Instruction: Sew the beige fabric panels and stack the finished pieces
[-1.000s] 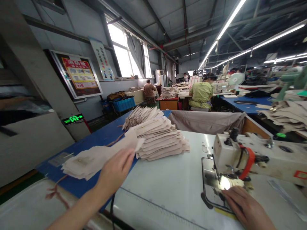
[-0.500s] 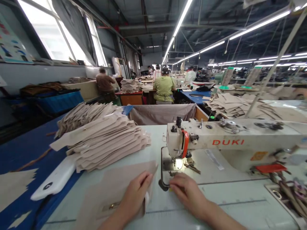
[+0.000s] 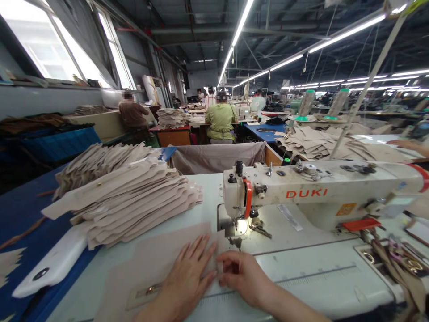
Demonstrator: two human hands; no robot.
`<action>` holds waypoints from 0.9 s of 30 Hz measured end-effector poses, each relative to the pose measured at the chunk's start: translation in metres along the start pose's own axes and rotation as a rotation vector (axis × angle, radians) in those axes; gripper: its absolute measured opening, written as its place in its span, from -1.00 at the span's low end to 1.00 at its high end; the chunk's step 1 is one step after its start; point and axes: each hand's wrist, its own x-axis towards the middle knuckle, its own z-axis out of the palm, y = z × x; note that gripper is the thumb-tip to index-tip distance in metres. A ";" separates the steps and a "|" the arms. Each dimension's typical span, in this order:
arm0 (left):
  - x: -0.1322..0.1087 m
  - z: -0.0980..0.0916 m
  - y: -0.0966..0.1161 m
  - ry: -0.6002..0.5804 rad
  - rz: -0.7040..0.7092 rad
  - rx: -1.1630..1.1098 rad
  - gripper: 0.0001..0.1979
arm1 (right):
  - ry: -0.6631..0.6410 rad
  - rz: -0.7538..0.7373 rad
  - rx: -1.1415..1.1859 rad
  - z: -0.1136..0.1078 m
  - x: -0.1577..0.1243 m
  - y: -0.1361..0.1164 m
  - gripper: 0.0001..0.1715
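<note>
A flat beige fabric panel (image 3: 150, 255) lies on the pale sewing table, with a small strip bearing a metal fitting (image 3: 150, 290) near its lower part. My left hand (image 3: 191, 273) rests flat on the panel, fingers stretched out. Beside it, my right hand (image 3: 246, 275) pinches the panel's right edge between thumb and fingers. Just beyond both hands stands a white sewing machine (image 3: 308, 190) marked DUKI, its lamp lighting the needle plate. The panel's far right corner reaches the near left side of that plate.
A tall stack of beige fabric pieces (image 3: 134, 205) sits at the left, beside a white handheld-looking device (image 3: 53, 261). Small scissors-like snips (image 3: 261, 229) lie by the needle. A tray (image 3: 372, 264) of straps and rings is at right. Co-workers sit farther back.
My left hand has flattened and spread over the panel. My right hand has moved left from beside the needle plate to the panel's edge. The camera view has turned slightly right.
</note>
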 end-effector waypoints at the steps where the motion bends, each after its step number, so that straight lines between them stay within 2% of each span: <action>1: 0.003 0.002 0.000 -0.003 0.005 0.019 -0.45 | 0.023 -0.010 -0.067 0.000 -0.001 -0.001 -0.63; 4: 0.011 0.006 0.000 0.037 0.027 0.048 -0.43 | 0.058 -0.047 -0.272 -0.006 -0.004 -0.010 -0.63; 7: 0.017 0.006 -0.001 0.070 0.026 0.051 -0.43 | 0.087 -0.073 -0.459 -0.029 -0.013 -0.024 -0.70; 9: 0.020 0.004 0.000 0.081 0.023 0.050 -0.43 | 0.160 -0.081 -0.635 -0.057 -0.020 -0.035 -0.75; 11: 0.022 0.004 0.000 0.082 0.025 0.051 -0.43 | 0.293 -0.080 -0.833 -0.093 -0.026 -0.044 -0.74; 14: 0.025 0.011 -0.004 0.083 0.014 0.061 -0.41 | 0.472 -0.015 -0.974 -0.147 -0.032 -0.052 -0.68; 17: 0.026 0.023 -0.010 0.111 0.012 0.072 -0.41 | 0.551 0.069 -1.082 -0.182 -0.033 -0.052 -0.71; 21: 0.026 0.030 -0.014 0.144 0.018 0.066 -0.42 | 0.553 0.162 -1.196 -0.194 -0.028 -0.048 -0.80; 27: 0.027 0.022 -0.010 0.113 0.011 0.056 -0.42 | 0.522 0.246 -1.306 -0.191 -0.020 -0.050 -0.82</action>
